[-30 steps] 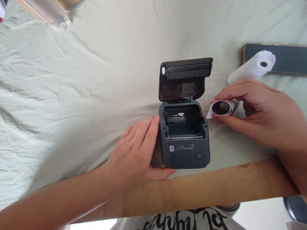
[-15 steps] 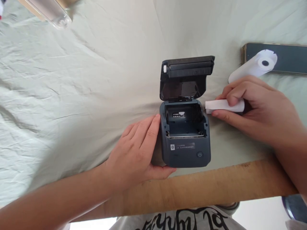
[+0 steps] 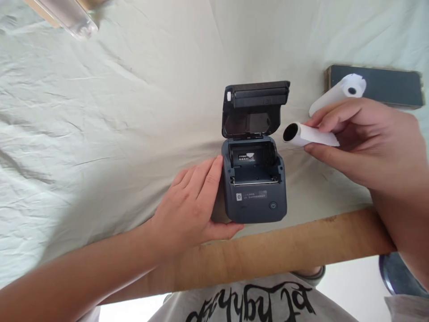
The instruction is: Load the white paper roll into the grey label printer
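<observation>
A small dark blue printer (image 3: 256, 210) stands near the table's front edge, its lid (image 3: 253, 105) swung up and its paper bay (image 3: 255, 172) bare inside. My left hand (image 3: 196, 201) holds the printer's left side, fingers straight along it and the thumb at the front edge. To the right of the lid, my right hand (image 3: 362, 138) pinches a thin white paper roll (image 3: 310, 134) between thumb and fingers. The roll's dark hollow end faces the printer, and a loose paper flap hangs over it. Behind that hand lies a second white paper roll (image 3: 335, 95).
The second roll leans on a dark phone-like slab (image 3: 390, 85) at the right. A clear plastic object (image 3: 78, 24) lies at the far left. Wrinkled pale cloth (image 3: 134, 98) covers the table, whose wooden front edge (image 3: 268, 255) is exposed.
My right hand has turned the thin roll, so its hollow end now shows, and raised it slightly away from the printer. The left hand keeps its place on the printer. The view shifted a little.
</observation>
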`<state>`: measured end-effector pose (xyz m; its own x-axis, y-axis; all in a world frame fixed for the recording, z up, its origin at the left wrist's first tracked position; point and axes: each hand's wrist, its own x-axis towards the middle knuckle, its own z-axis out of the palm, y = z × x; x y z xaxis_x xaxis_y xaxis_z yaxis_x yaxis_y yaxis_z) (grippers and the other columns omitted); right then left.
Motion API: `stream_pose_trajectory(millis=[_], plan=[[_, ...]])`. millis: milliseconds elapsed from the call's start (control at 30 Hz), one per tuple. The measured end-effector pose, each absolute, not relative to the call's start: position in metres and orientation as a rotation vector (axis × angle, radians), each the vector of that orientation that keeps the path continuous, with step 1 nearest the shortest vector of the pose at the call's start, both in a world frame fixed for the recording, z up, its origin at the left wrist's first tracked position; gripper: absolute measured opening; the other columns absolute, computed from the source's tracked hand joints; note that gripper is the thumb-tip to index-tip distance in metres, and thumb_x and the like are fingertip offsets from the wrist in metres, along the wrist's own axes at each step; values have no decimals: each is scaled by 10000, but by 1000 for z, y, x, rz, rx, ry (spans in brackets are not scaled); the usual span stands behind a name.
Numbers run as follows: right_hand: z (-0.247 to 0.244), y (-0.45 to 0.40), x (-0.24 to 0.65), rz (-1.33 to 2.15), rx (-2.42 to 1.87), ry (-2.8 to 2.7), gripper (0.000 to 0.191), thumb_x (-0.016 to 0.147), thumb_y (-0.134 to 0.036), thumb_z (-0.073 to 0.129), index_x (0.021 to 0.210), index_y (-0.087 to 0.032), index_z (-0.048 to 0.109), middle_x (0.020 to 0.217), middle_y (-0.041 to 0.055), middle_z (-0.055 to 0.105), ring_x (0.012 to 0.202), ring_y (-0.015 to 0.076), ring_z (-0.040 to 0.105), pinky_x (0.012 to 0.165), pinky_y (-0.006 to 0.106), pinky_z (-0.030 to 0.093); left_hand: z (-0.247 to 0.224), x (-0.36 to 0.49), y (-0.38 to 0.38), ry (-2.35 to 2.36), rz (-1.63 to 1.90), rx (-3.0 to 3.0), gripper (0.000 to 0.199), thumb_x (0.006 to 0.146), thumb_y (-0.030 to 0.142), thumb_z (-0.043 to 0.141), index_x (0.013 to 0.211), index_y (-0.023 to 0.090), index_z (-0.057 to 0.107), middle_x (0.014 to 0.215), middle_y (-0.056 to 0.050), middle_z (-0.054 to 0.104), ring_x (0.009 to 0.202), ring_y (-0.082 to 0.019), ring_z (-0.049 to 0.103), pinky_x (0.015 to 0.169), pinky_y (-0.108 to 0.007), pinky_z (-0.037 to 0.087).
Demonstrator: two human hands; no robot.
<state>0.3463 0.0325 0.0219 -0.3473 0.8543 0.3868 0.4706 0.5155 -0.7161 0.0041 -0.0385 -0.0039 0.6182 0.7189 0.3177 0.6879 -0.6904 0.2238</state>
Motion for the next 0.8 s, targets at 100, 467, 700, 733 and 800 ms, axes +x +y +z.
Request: stream_pose_trajectory(millis=[100,467,700,733,800], plan=[[47,25,327,636,-993,-2047,211,968,-136,850,1040,-262,697,1100,14,797,983,132,758,810,319,597,-5,3,-38,1192,596,2738,1015,1082,729,643,1740,7,364,1521,-313,735,1367,-444,777,1129,-549,655],[38,35,280,422,-817,-2330,167,1033,-113,726,951,-239,653,1132,-18,817,886,106,777,723,253,620,-6,4,-39,1180,618,2752,1004,1129,770,537,1733,-15,372,1512,-332,738,1356,-436,788,1092,-540,667],[30,24,287,532,-759,-2278,190,1014,-87,735,994,-258,656,1109,2,797,975,140,783,837,315,652,-6,6,-39,1193,650,2753,967,1119,712,581,1711,-30,396,1498,-338,746,1370,-428,784,1108,-529,671],[30,23,288,587,-730,-2274,182,1020,-96,728,994,-259,650,1098,5,793,982,146,780,861,330,653,-6,6,-39,1198,662,2731,980,1117,717,586,1742,-3,359,1512,-327,743,1379,-425,782,1104,-537,676],[30,21,290,700,-664,-2269,163,1037,-127,729,999,-259,641,1082,3,790,995,146,774,901,345,650,-7,5,-40,1194,720,2676,953,1101,694,644,1789,122,314,1548,-290,735,1392,-417,780,1089,-565,688]])
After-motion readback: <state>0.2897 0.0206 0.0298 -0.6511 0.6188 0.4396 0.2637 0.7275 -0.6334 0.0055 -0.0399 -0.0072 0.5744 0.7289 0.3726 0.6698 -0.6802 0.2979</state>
